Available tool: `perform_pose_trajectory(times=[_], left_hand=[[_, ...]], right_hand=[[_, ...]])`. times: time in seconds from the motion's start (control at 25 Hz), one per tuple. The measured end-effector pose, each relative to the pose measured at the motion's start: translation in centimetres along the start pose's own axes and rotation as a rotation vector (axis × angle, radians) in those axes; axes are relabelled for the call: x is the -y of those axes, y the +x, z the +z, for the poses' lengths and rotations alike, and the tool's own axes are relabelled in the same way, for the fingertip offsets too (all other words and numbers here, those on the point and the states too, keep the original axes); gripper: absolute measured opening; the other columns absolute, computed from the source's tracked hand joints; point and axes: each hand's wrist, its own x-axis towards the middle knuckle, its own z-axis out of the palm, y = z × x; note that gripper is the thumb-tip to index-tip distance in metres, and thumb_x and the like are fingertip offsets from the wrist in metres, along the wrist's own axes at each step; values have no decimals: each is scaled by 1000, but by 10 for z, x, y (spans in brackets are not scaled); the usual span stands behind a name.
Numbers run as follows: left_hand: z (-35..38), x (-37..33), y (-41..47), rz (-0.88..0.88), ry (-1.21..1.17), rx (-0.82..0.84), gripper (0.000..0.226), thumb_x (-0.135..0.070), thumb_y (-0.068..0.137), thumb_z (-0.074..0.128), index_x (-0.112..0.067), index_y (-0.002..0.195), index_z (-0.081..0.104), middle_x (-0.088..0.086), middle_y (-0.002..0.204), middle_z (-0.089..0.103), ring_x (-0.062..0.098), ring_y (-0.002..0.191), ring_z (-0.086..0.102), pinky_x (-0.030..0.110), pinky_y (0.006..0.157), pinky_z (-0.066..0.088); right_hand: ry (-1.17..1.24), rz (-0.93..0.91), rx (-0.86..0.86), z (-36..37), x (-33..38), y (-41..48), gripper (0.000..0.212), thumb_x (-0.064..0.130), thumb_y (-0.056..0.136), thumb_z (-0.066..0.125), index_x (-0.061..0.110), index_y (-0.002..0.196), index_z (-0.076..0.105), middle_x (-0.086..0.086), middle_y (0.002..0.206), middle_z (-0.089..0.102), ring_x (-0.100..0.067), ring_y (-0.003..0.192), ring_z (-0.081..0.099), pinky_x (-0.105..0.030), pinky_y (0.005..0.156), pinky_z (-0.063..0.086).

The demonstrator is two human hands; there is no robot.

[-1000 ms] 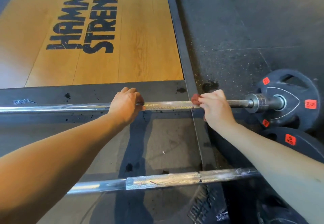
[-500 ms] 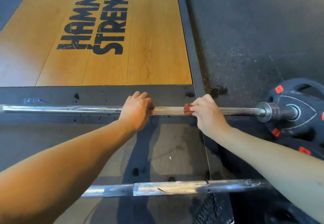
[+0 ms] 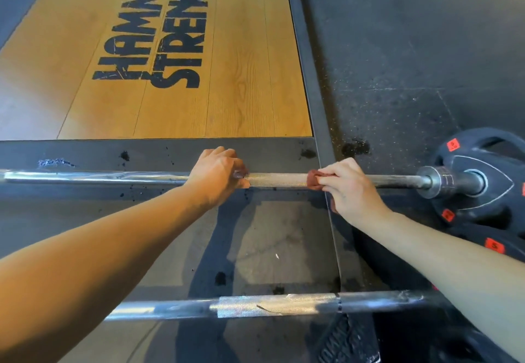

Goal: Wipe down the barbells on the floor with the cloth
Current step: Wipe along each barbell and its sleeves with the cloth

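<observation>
Two steel barbells lie across the floor. The far barbell [image 3: 278, 179] runs left to right at mid-height, ending in a sleeve and a black weight plate [image 3: 483, 181] on the right. My left hand [image 3: 217, 176] grips its shaft near the middle. My right hand [image 3: 348, 189] wraps a small reddish-brown cloth [image 3: 314, 179] around the shaft a short way to the right, the cloth's edge showing at my fingertips. The near barbell [image 3: 272, 304] lies untouched below, partly hidden by both forearms.
A wooden lifting platform [image 3: 227, 64] with black lettering lies beyond the bars, framed by a dark metal edge [image 3: 309, 101]. Black speckled rubber flooring [image 3: 412, 50] spreads to the right. A second black plate [image 3: 488, 246] with red labels lies behind my right forearm.
My right hand with the cloth has slid left along the far barbell, closer to my left hand. The view has shifted, so the plate sits further right.
</observation>
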Motion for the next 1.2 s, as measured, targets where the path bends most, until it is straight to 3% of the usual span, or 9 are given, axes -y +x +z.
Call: perform_pose_trajectory(times=[0.08, 0.16, 0.36, 0.52, 0.68, 0.88, 1.04, 1.12, 1.2], left_hand=[[-8, 16, -6, -15, 43, 13, 38, -48, 97, 60, -35, 133, 64, -5, 126, 59, 19, 116, 47, 34, 100, 30], [-13, 31, -14, -70, 44, 20, 33, -47, 98, 58, -35, 128, 68, -6, 126, 61, 19, 117, 48, 35, 99, 31], [-8, 39, -20, -130, 6, -21, 26, -43, 95, 66, -31, 116, 75, -4, 118, 67, 22, 108, 53, 38, 94, 37], [-2, 37, -22, -96, -14, -51, 23, -41, 96, 65, -31, 114, 76, -4, 114, 66, 21, 104, 52, 36, 91, 36], [3, 30, -22, -61, -15, -90, 24, -36, 98, 64, -26, 116, 76, -3, 108, 63, 22, 101, 50, 32, 81, 28], [2, 38, -23, -105, 2, -77, 25, -38, 96, 65, -28, 117, 75, -4, 109, 61, 21, 102, 49, 37, 90, 35], [1, 36, -23, -90, -18, -81, 26, -38, 95, 67, -28, 119, 74, -5, 109, 60, 21, 103, 48, 39, 94, 36], [3, 32, -21, -68, -38, -80, 27, -37, 95, 68, -27, 119, 74, -3, 110, 61, 22, 104, 49, 39, 94, 36], [3, 29, -19, -51, -34, -76, 27, -36, 95, 68, -26, 119, 75, -2, 111, 62, 24, 105, 50, 39, 93, 35]], right_hand=[[25, 106, -75, 13, 16, 1, 19, -4, 92, 68, 2, 106, 78, -6, 107, 67, -26, 105, 54, -46, 92, 55], [82, 78, -110, 44, 47, 19, 19, -3, 94, 63, 3, 103, 79, -7, 103, 67, -26, 103, 53, -40, 87, 53], [57, -13, 80, 86, 114, 74, 18, -6, 89, 65, 4, 99, 77, -4, 101, 62, -25, 101, 46, -47, 71, 53], [23, -94, 36, 38, 52, 35, 26, -6, 91, 67, 5, 112, 77, -7, 112, 70, -28, 102, 53, -47, 84, 55], [68, 206, -75, 44, 55, 22, 22, -4, 95, 63, 4, 111, 77, -7, 115, 65, -27, 109, 52, -46, 98, 52], [51, 30, 17, 93, 133, 64, 26, -4, 89, 65, 10, 108, 75, -1, 111, 65, -24, 106, 45, -47, 75, 54], [-21, -43, -4, 56, 68, 29, 38, -10, 85, 70, 8, 119, 73, -5, 122, 66, -28, 106, 51, -46, 78, 57], [-67, 68, -79, 30, 20, 1, 39, -9, 86, 71, 8, 121, 73, -5, 125, 65, -27, 106, 52, -49, 89, 57], [-37, 304, -129, 12, -9, -16, 34, 0, 95, 65, 12, 125, 72, -2, 127, 61, -15, 111, 45, -46, 100, 53]])
